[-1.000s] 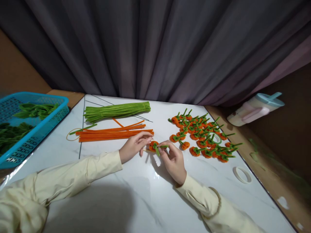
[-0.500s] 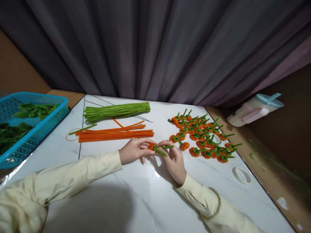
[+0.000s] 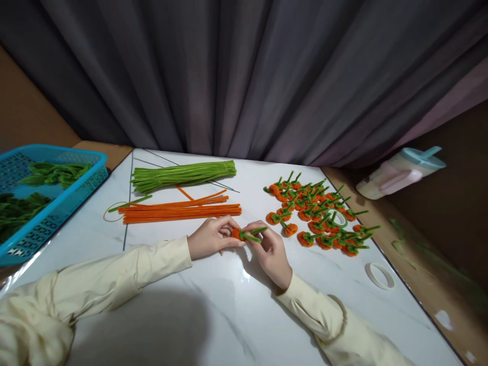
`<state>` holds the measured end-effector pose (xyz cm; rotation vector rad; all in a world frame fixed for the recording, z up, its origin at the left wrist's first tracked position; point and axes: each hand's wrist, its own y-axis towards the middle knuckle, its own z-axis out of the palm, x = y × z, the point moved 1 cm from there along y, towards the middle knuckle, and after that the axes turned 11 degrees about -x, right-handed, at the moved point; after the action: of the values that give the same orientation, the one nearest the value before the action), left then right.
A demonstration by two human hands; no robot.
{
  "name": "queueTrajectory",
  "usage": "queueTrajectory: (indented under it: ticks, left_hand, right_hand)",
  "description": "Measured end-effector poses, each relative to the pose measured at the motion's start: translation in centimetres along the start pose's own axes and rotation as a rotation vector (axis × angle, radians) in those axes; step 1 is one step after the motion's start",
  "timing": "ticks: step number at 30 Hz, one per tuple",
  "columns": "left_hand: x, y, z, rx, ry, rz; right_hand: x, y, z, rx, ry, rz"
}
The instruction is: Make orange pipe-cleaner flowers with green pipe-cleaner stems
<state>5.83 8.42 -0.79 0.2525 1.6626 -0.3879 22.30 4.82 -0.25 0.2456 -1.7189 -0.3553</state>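
My left hand (image 3: 216, 237) pinches the orange body of a small pipe-cleaner pumpkin (image 3: 237, 234) between thumb and fingers. My right hand (image 3: 270, 252) has its thumb and index finger closed on the green pipe-cleaner ends that stick out of its top toward the right. Beyond my left hand lie a bundle of orange pipe cleaners (image 3: 183, 212) and a thicker bundle of green pipe cleaners (image 3: 183, 176). To the right of my hands several finished-looking orange pumpkins with green stems (image 3: 316, 216) lie in a cluster.
A blue basket (image 3: 89, 175) with green fuzzy leaf pieces stands at the left. A green tape roll (image 3: 337, 217) lies among the pumpkins, a white tape roll (image 3: 379, 276) nearer me. A tumbler with a straw (image 3: 396, 173) stands at the back right before a dark curtain (image 3: 229, 76).
The held pumpkin has turned slightly, and its green ends sit closer together. The fingers of both hands have shifted a little around it; everything else stays in place.
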Motion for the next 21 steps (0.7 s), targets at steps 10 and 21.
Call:
queueTrajectory:
  ticks: [10, 21]
  left_hand:
    - [-0.20, -0.27, -0.22, -0.073, 0.301, 0.331]
    - [-0.06, -0.55, -0.24, -0.155, 0.563, 0.684]
  right_hand:
    - [-0.20, -0.05, -0.02, -0.056, 0.014, 0.073]
    - [0.27, 0.00, 0.15, -0.023, -0.023, 0.023]
